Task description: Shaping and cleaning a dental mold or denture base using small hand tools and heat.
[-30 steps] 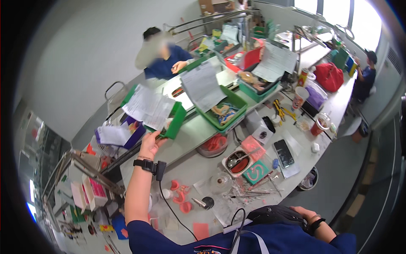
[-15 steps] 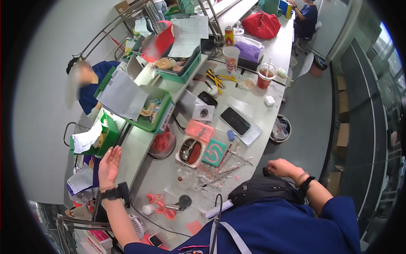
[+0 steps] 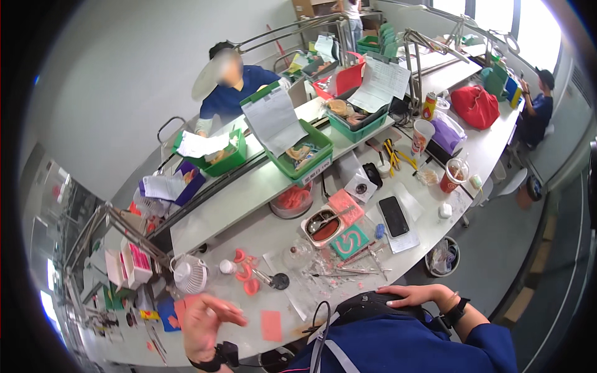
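Observation:
My left hand point(image 3: 214, 320) is raised over the near left of the workbench, its fingers stretched out and holding nothing. Beside it a flat pink sheet point(image 3: 271, 326) lies on the bench. My right hand point(image 3: 407, 294) rests with extended fingers on a black bag-like item point(image 3: 364, 304) at my lap. Beyond the left hand are pink horseshoe-shaped pieces point(image 3: 250, 286), a white bottle point(image 3: 227, 267), and a silver cylinder by a black round disc point(image 3: 280, 281). Thin metal hand tools point(image 3: 348, 271) lie among pink scraps at the middle, near a green block with a pink curved strip point(image 3: 349, 242).
A small white fan point(image 3: 188, 273) stands to the left. Green bins point(image 3: 301, 177) with papers line the raised shelf point(image 3: 230, 208). A phone point(image 3: 393, 216), a cup of drink point(image 3: 454, 176) and yellow-handled pliers point(image 3: 393, 152) lie right. Co-workers point(image 3: 239, 93) sit across and far right.
My left hand has come down and nearer from above the shelf's left end. My right hand has moved onto the black item and flattened. The view has swung left.

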Demonstrator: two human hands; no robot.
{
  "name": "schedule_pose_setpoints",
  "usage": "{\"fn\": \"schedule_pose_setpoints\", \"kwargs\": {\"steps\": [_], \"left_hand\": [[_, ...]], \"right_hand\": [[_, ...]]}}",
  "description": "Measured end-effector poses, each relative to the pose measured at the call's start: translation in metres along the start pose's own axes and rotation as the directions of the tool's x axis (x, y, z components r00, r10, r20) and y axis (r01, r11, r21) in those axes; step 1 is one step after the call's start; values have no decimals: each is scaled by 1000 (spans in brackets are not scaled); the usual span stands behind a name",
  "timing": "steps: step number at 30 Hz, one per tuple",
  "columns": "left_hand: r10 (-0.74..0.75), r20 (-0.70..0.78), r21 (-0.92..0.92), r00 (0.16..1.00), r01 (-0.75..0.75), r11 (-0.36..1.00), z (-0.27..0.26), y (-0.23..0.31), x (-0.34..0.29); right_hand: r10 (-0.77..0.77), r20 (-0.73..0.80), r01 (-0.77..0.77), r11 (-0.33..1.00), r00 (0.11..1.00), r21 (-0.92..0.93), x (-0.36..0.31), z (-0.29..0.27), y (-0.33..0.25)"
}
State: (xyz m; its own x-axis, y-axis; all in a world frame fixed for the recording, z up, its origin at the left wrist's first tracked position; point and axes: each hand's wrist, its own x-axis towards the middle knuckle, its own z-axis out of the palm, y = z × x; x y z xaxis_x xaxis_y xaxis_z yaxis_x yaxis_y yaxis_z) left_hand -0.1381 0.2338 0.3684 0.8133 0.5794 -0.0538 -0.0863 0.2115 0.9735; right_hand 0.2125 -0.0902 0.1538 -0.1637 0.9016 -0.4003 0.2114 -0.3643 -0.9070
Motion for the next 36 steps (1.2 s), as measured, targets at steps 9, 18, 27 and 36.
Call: {"fn": "schedule_pose_setpoints", "kwargs": {"steps": [9, 18, 27, 36], "left_hand": [[-174, -32, 214, 984, 176, 961, 164, -76, -11], [-145, -134, -102, 980, 132, 986, 259, -156, 29], [-151, -611, -218, 777, 19, 976, 240, -162, -68], [-47, -691, -229, 721, -156, 961, 174, -150, -27]], "right_hand": [[-138, -170, 64, 922, 976, -382, -47, -69, -23], [-314, -583, 114, 928, 749, -354, -2, -172, 16], [-483, -695, -195, 729, 533, -656, 186, -288, 35], [-334, -656, -457, 509, 677, -730, 209, -306, 28]]}}
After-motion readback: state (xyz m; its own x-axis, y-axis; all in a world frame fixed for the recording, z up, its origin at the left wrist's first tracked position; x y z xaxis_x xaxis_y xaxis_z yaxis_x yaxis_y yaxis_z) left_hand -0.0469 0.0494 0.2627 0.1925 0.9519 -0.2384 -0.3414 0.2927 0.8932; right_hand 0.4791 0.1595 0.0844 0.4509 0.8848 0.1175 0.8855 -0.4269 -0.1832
